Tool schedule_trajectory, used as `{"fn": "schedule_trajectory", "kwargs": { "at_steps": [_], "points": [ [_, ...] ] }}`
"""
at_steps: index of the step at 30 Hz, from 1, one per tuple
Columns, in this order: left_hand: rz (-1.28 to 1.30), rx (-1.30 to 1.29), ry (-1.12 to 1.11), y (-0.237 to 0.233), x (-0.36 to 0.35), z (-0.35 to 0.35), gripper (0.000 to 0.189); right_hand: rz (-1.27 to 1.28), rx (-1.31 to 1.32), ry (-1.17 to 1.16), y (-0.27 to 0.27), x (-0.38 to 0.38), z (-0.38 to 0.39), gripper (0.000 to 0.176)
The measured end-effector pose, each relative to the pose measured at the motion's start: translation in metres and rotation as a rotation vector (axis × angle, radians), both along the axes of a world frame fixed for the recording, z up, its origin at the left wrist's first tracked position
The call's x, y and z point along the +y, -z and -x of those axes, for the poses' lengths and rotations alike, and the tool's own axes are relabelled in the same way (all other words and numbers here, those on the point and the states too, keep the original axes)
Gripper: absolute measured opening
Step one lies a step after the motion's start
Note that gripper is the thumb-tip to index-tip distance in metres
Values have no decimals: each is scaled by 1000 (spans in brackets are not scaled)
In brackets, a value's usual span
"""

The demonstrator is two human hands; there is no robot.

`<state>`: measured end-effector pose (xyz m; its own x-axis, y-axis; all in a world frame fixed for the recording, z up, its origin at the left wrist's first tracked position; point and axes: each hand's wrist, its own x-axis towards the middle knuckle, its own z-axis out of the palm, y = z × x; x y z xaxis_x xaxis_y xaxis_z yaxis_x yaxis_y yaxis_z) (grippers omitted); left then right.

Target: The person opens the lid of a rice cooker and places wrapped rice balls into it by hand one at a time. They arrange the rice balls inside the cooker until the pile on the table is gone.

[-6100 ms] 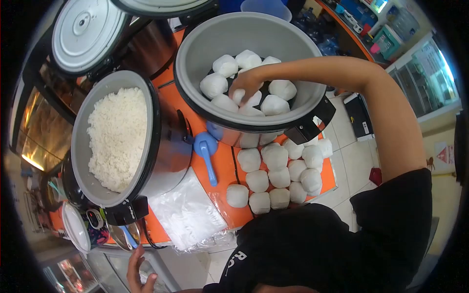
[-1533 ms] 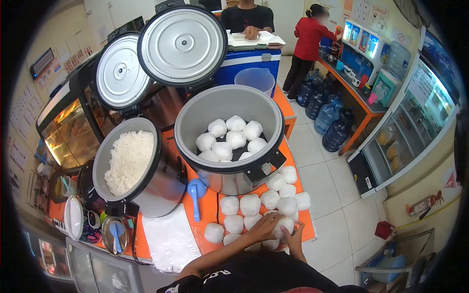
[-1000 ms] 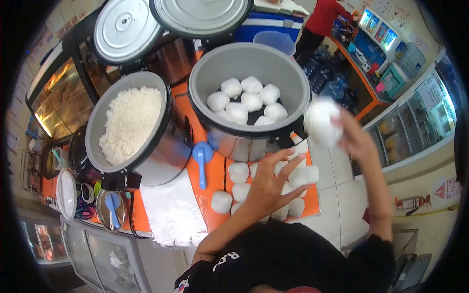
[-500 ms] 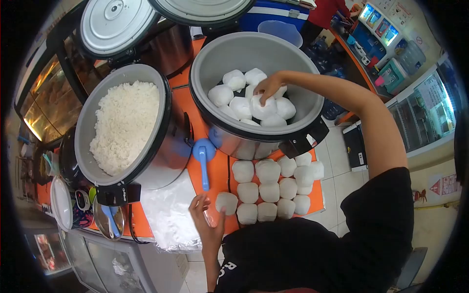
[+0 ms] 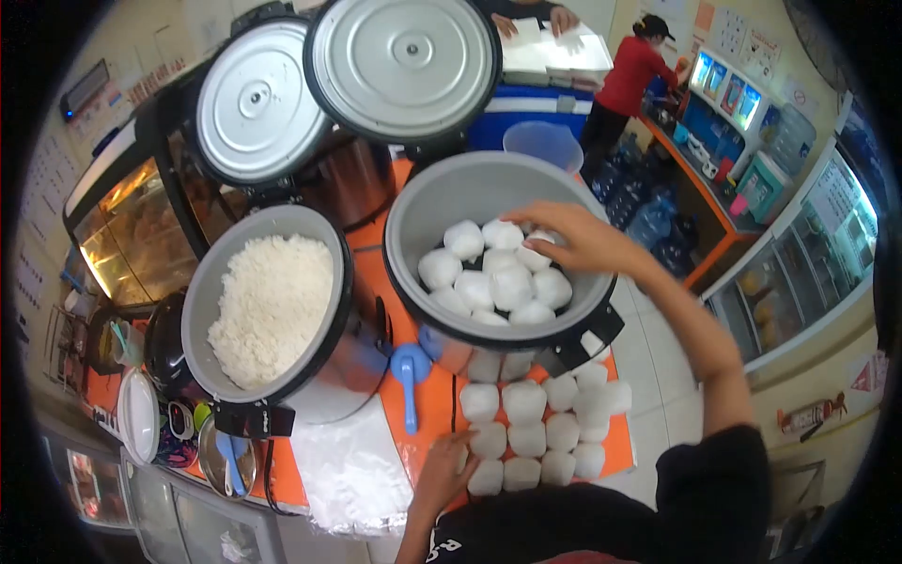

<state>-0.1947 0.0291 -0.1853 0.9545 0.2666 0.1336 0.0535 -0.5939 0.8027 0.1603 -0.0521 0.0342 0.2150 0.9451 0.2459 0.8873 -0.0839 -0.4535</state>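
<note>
My right hand [image 5: 573, 237] reaches over the rim of the right rice cooker [image 5: 442, 193], thumb and fingers apart, above several white wrapped rice portions [image 5: 512, 286] piled inside. Down at the table, my left hand [image 5: 442, 477] curls its fingers and thumb around a wrapped rice portion [image 5: 461, 458], mostly hidden by the hand. Right of it, more rice portions [image 5: 526, 438] stand in rows on the orange table [image 5: 432, 442]. A blue rice paddle [image 5: 410, 390] lies between the cookers. Loose white rice [image 5: 272, 310] fills much of the left rice cooker [image 5: 202, 329].
Clear plastic sheets [image 5: 348, 470] lie left of my left hand. Two round metal lids [image 5: 404, 66] stand raised behind the cookers. A translucent tub [image 5: 543, 146] sits behind the right cooker. Another person in red [image 5: 629, 80] stands at a far counter; another person's hands [image 5: 562, 19] touch white papers.
My right hand has lifted off a rice portion in the cooker and drawn to the right, opening. My left hand has closed around the portion at the row's left end. The view has tilted upward.
</note>
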Motion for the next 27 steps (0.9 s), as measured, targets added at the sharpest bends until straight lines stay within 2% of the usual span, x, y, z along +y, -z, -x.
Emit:
{"fn": "schedule_trajectory", "kwargs": {
  "at_steps": [1,4,7,9,10,11,12,14,17,22,25,27],
  "points": [
    [-8,23,87,8,-5,-11,37,-195,117,72,-17,-20,28,36],
    [22,-64,272,-29,-18,-45,33,-421,195,397,3,-89,69,26],
    [-134,-216,321,-115,5,-86,31,-501,360,679,51,-159,94,19],
    [-434,-284,341,-163,34,-120,32,-696,702,843,79,-191,112,12],
    [-218,-204,252,-190,39,-142,23,-682,715,906,99,-205,119,10],
    [-428,-282,211,-197,49,-174,26,-665,724,969,124,-219,124,9],
    [-553,-190,255,-189,70,-214,33,-451,563,1020,153,-236,130,9],
    [-703,116,371,-191,90,-273,36,-260,453,1057,190,-250,150,12],
    [-820,167,577,-142,124,-348,41,-235,522,1042,227,-258,181,14],
    [-911,115,819,-113,118,-398,48,-277,672,1105,242,-273,203,19],
    [-738,502,887,-105,109,-418,52,-239,693,1165,249,-291,200,19],
    [-847,537,934,-103,105,-421,57,-215,690,1202,251,-301,193,19]
  ]
}}
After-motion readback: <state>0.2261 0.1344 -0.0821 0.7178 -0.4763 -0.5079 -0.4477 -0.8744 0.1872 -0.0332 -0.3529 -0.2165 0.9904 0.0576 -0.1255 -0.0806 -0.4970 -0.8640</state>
